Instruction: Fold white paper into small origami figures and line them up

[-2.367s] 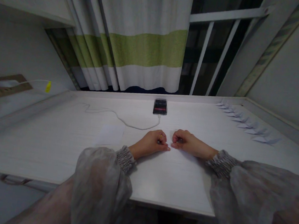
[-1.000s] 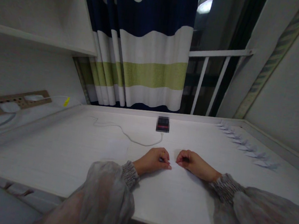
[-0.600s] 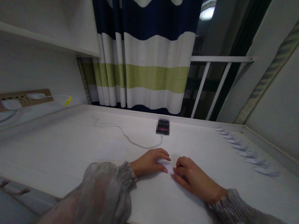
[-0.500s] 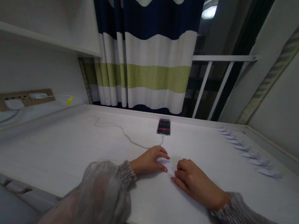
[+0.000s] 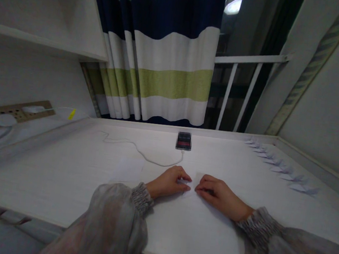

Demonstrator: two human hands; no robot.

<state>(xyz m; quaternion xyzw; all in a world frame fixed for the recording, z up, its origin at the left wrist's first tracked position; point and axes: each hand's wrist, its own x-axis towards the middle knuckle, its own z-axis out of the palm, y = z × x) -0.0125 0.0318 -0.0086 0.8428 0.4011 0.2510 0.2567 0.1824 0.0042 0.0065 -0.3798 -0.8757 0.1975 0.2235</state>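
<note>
My left hand [image 5: 169,182] rests on the white desk, its thumb and fingers closed around a small piece of folded white paper [image 5: 184,182]. Just to the right, my right hand [image 5: 221,195] has its thumb and fingertips pinched together at the paper's right end. Most of the paper is hidden by the fingers, and its white blends into the desk, so its exact shape is unclear. Both wrists are in grey gathered cuffs.
A row of several folded white paper figures [image 5: 284,170] lines the right side of the desk [image 5: 61,172]. Flat white paper [image 5: 127,169] lies left of my hands. Beyond them sits a pixelated dark device [image 5: 184,141] on a white cable [image 5: 150,161]. A socket strip [image 5: 16,113] is at left.
My right hand has turned and its fingertips have drawn into a pinch near the paper's end. My left hand stays nearly in place. The view has shifted slightly.
</note>
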